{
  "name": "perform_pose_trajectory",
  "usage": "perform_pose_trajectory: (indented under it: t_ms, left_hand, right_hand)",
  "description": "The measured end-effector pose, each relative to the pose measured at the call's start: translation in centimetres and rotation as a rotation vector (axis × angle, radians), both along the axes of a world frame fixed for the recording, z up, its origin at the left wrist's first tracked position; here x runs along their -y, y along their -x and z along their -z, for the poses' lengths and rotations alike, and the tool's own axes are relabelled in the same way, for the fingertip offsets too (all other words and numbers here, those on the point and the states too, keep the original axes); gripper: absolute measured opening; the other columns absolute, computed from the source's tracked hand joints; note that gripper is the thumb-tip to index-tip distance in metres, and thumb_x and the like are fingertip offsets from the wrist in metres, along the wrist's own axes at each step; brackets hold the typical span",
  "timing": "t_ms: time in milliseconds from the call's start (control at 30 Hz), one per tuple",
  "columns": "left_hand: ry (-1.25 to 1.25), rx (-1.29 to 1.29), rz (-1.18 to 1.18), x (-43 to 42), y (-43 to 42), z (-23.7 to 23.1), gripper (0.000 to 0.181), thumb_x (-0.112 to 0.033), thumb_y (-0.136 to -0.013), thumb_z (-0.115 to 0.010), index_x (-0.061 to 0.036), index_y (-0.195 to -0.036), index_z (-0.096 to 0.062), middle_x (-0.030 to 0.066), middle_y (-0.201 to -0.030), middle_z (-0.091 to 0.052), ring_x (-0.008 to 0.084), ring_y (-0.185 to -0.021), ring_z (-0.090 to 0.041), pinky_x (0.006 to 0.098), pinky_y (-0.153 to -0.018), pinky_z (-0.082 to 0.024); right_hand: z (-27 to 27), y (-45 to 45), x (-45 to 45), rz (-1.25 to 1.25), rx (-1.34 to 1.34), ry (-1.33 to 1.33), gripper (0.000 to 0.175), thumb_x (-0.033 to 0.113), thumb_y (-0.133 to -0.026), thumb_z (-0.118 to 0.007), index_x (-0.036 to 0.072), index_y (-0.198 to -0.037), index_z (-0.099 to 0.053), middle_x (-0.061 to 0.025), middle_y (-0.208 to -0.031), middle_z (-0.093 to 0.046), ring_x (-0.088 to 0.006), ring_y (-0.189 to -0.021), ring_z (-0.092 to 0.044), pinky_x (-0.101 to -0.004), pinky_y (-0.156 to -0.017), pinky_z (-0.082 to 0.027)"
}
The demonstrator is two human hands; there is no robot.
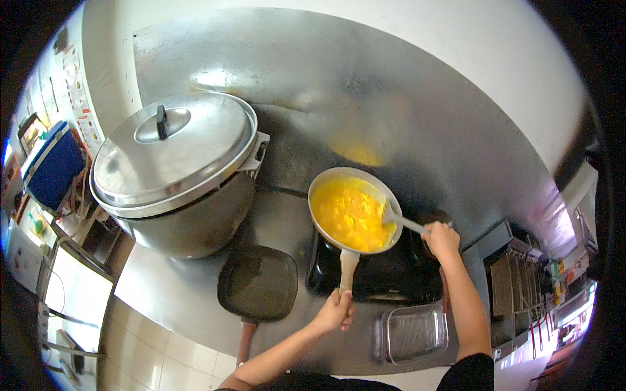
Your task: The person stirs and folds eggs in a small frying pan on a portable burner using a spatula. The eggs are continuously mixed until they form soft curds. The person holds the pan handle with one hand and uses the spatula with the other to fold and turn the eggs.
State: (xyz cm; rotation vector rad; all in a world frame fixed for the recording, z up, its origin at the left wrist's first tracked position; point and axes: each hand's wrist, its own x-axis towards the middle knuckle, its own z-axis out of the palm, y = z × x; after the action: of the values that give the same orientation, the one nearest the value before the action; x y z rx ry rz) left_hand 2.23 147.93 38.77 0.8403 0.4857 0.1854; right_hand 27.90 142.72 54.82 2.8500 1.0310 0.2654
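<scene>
My left hand [337, 313] grips the beige handle [348, 270] of a light-coloured frying pan [332, 174], which is over a black portable stove [381, 280]. Soft, partly set yellow egg [348, 210] covers much of the pan's inside. My right hand [441, 239] holds a grey spatula [410, 224] by its handle. The spatula's head rests at the right side of the pan, its edge in the egg. Part of the stove is hidden behind the pan and my right forearm.
A large lidded metal pot [195, 225] stands at the left. A square black grill pan [257, 281] lies before it, its brown handle towards me. A clear rectangular dish [414, 335] sits near the counter's front edge. Behind rises a metal backsplash [293, 58].
</scene>
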Motion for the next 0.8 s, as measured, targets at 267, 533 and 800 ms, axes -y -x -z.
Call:
perform_pose_trajectory:
  t_ms: [267, 533, 800]
  left_hand:
    - [-0.075, -0.063, 0.133, -2.1, 0.9, -0.9, 0.025, -0.037, -0.099, -0.033, -0.0118, -0.1, -0.032, 0.0029, -0.066, -0.042, 0.0108, -0.042, -0.039, 0.0267, -0.035, -0.036]
    - [0.04, -0.079, 0.197, -2.6, 1.3, -2.3, 0.023, -0.031, -0.099, -0.036, -0.0097, -0.103, -0.028, 0.0029, -0.064, -0.039, 0.0106, -0.043, -0.037, 0.0266, -0.035, -0.033]
    - [0.092, -0.107, 0.199, -2.6, 1.5, -2.3, 0.019, -0.033, -0.099, -0.034, -0.0153, -0.103, -0.029, 0.002, -0.065, -0.039, 0.0102, -0.043, -0.036, 0.0245, -0.035, -0.032]
  right_hand:
    - [4.1, -12.9, -7.8, -0.092, -0.19, -0.143, 0.03, 0.036, -0.071, -0.073, 0.024, -0.098, -0.07, -0.0087, -0.099, -0.067, -0.0266, -0.096, -0.062, -0.0413, -0.083, -0.048]
    - [1.3, -17.4, -23.8, -0.522, -0.389, 0.221, 0.031, 0.023, -0.061, -0.08, 0.026, -0.092, -0.073, -0.0031, -0.088, -0.07, -0.0207, -0.085, -0.064, -0.0382, -0.081, -0.046]
    - [-4.5, 2.7, -26.3, -1.273, 0.545, 0.181, 0.004, 0.016, -0.063, -0.068, 0.014, -0.065, -0.071, -0.0006, -0.067, -0.064, -0.0158, -0.085, -0.054, -0.0324, -0.085, -0.037]
